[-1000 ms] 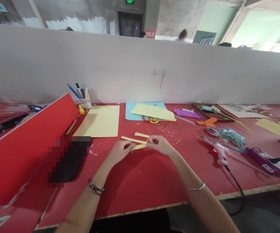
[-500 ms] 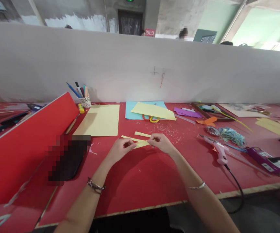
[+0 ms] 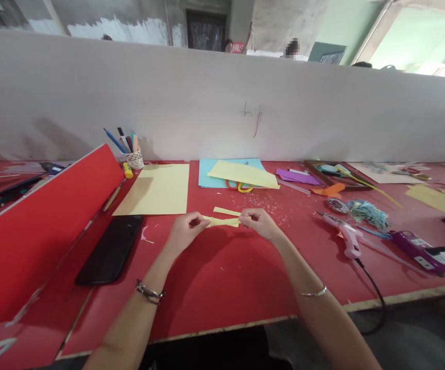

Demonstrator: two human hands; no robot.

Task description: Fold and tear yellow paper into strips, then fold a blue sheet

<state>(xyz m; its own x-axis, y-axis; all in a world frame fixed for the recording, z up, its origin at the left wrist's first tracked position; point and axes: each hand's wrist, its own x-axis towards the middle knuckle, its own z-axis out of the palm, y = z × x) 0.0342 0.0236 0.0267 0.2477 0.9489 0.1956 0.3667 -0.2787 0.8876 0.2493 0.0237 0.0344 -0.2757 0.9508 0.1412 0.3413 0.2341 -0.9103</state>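
Observation:
Between my two hands a yellow paper strip [image 3: 223, 222] is stretched sideways, low over the red table. My left hand [image 3: 187, 229] pinches its left end between thumb and fingers. At the other end, my right hand [image 3: 260, 224] pinches it the same way. Another yellow strip [image 3: 226, 211] lies just behind, partly covered by my right fingers. Past the hands, a folded yellow sheet [image 3: 243, 174] rests on blue paper [image 3: 205, 174], over scissors [image 3: 244, 188] whose red and yellow handles stick out. A flat yellow sheet [image 3: 161, 190] lies to the left.
At left are a black phone [image 3: 110, 252], a slanted red board [image 3: 49, 231] and a pen cup [image 3: 133, 158]. A pink glue gun [image 3: 348, 236], a purple power strip [image 3: 419, 252] and teal yarn [image 3: 369, 213] lie at right. A white partition [image 3: 168, 103] stands behind.
Both hands have moved slightly apart, and the strip between them has risen and turned level. The left hand shifted left, the right hand a little right.

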